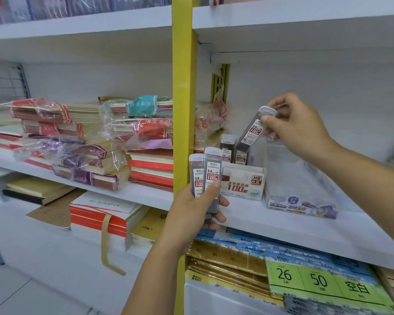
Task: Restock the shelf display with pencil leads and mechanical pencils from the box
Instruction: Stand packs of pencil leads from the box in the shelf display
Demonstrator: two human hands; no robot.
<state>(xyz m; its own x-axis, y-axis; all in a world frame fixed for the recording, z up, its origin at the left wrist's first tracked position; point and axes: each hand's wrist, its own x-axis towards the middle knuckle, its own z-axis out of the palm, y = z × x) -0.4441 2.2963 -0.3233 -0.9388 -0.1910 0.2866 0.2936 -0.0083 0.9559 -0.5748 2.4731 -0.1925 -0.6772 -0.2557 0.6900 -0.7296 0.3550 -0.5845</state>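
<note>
My left hand (197, 206) holds a few grey pencil lead cases (206, 176) upright in front of the yellow shelf post. My right hand (291, 123) pinches one lead case (251, 130) by its white cap end, tilted, just above the white lead display box (243, 184). That box, marked HB 0.5, stands on the white shelf (305, 226) and has several lead cases (233, 151) upright in it. To its right stands a clear plastic display box (298, 185) with a purple label, and I cannot tell what it contains.
A yellow upright post (183, 110) splits the shelving. Left of it lie stacks of wrapped notebooks (89, 142). Crumpled plastic wrap (210, 119) sits behind the lead box. Below the shelf are blue and gold paper packs (248, 253) and a green price sign (316, 280).
</note>
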